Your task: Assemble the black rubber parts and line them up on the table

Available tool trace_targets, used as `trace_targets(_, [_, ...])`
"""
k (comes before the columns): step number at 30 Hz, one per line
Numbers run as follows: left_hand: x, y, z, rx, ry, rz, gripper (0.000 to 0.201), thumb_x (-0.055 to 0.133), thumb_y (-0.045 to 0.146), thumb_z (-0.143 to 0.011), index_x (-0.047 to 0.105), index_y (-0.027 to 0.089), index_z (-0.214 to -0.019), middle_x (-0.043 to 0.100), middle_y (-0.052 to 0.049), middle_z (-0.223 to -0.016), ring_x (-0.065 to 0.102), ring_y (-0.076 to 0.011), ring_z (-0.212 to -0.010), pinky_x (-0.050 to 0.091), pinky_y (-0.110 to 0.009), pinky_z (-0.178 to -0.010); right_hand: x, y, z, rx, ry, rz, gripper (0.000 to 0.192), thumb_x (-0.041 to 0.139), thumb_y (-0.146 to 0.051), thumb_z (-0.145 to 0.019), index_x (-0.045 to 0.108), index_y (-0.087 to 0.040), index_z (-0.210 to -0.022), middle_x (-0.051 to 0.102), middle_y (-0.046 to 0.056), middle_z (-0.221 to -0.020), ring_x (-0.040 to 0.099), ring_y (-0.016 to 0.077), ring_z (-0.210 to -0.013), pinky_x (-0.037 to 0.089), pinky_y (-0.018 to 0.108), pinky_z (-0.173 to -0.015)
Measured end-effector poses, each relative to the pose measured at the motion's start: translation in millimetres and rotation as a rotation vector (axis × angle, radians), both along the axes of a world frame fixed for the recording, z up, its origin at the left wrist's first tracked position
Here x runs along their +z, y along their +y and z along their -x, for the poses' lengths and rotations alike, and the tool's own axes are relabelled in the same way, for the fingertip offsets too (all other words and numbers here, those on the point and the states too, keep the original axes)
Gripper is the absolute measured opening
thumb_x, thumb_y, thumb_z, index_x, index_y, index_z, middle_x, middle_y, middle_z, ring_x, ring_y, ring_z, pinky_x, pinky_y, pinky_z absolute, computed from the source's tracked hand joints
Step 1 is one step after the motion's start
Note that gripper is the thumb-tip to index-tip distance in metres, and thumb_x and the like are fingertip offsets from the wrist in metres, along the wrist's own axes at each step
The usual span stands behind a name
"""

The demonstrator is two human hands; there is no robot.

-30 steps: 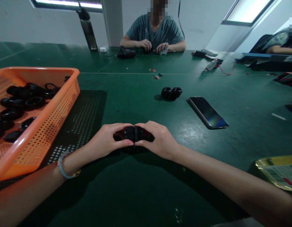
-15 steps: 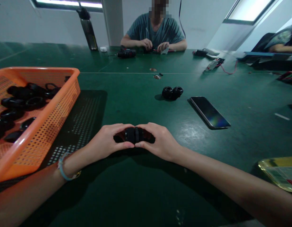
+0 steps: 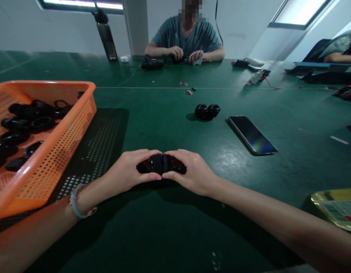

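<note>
Black part: a small dark plastic fitting (image 3: 162, 163) sits between both hands, low over the green table (image 3: 164, 125), near the person's own edge; it looks like 2 round pieces pressed together along a seam at the middle.
Left hand: the left hand (image 3: 130, 172) is curled closed around the fitting's left half, thumb under, fingers over the top.
Right hand: the right hand (image 3: 191, 172) mirrors it, closed on the right half, thumb tip touching the left thumb.
Why held so: opposed grips on each half would suit pushing or twisting the 2 pieces against each other, a judgement only.
Wrist: a pale blue band (image 3: 74, 201) circles the left wrist.
Left side: an orange mesh basket (image 3: 64, 132) holds many black rings (image 3: 27, 121), within reach of the left arm.
Ahead: 1 paired black fitting (image 3: 206, 111) lies on the table, a dark phone (image 3: 252, 135) just beside it.
Right edge: a yellow-rimmed tray (image 3: 334, 206) is cut off by the frame.
Open room: bare mat lies between hands and the paired fitting.
Far side: a person in a teal shirt (image 3: 187, 38) works with own hands (image 3: 184, 55), well apart; a dark bottle (image 3: 105, 34) stands nearby.
</note>
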State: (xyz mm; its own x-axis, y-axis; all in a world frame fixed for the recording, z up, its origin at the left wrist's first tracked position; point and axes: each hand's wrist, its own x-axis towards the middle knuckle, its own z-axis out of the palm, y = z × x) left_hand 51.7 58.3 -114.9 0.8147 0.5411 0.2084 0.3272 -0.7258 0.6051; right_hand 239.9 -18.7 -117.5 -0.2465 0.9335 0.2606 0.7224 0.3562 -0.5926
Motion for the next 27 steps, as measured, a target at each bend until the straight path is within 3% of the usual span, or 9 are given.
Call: trace_targets(27, [-1.9,-4.1,1.8,-0.022,-0.012,-0.186,0.056,0.044,0.06,-0.083,0.061,0.012,-0.106,0.068,-0.007,-0.084,0.064,-0.0158,-0.073,0.049,-0.021,-0.066,3.6,-0.6,0.3,0.01,0.06,0.16,0.028,0.06,-0.027,-0.081,0.058,-0.012,-0.104,0.061,0.004,-0.081,0.051,0.0123,-0.066,0.039,0.025,-0.058])
